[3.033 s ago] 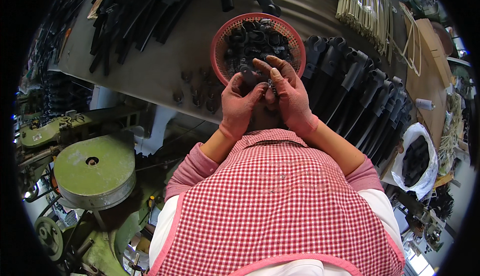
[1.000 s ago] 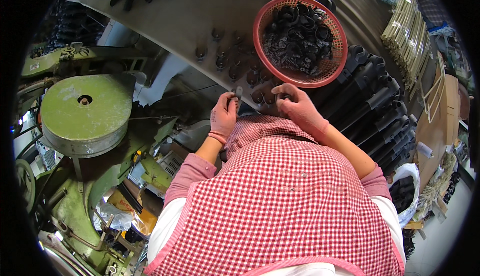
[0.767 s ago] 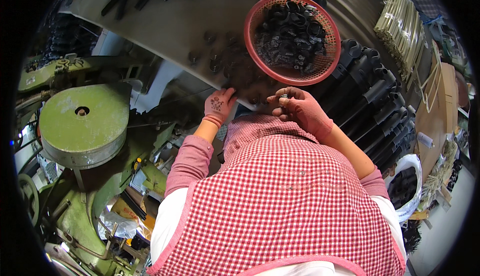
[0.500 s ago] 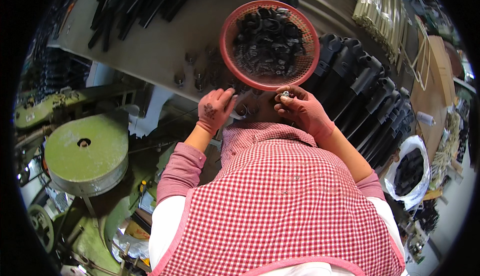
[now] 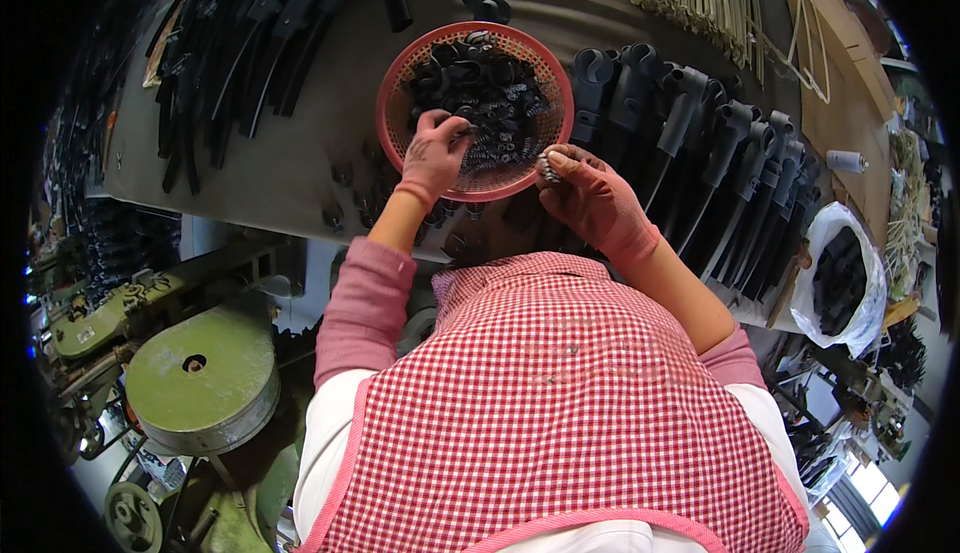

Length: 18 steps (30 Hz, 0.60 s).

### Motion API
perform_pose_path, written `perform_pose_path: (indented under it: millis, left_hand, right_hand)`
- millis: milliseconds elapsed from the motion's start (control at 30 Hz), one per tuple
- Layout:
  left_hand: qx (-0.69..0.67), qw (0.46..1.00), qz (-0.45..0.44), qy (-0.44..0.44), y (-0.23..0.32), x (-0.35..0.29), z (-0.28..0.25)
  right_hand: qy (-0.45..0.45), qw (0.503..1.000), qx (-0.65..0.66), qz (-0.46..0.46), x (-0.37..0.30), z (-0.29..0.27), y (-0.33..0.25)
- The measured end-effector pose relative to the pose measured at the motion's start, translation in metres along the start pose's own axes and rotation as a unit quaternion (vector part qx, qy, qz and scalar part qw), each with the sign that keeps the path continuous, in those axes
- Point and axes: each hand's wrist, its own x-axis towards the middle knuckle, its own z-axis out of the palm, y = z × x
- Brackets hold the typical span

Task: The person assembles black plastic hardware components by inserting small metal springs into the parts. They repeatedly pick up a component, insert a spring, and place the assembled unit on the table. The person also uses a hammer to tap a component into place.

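We judge the small black moulded parts heaped in the round red plastic mesh basket to be light, stiff and a little fiddly, best pinched one at a time between thumb and forefinger. The basket sits near the front edge of the grey metal workbench, beside a row of long black handle pieces toward its right end. Our gloved left hand reaches over the basket's near rim, fingers curled onto the heap; whether it grips one we cannot tell. Our gloved right hand, just outside the rim, pinches a small dark metal-looking piece.
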Motion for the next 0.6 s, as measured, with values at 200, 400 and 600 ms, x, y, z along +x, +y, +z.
perform_pose_path:
  millis: [200,400,600]
  left_hand:
    - [-0.556,0.814,-0.165,-0.005,0.087,-0.055,-0.014]
    - [-0.563,0.797,-0.207,0.067,0.109,-0.066,-0.022]
    - [-0.577,0.781,-0.23,0.061,0.107,-0.077,-0.028]
  right_hand:
    - [-0.002,0.996,-0.073,-0.053,0.014,0.023,0.009]
    - [-0.041,0.951,-0.271,-0.142,0.011,0.05,0.02]
    - [-0.114,0.823,-0.487,-0.268,0.006,0.052,0.025]
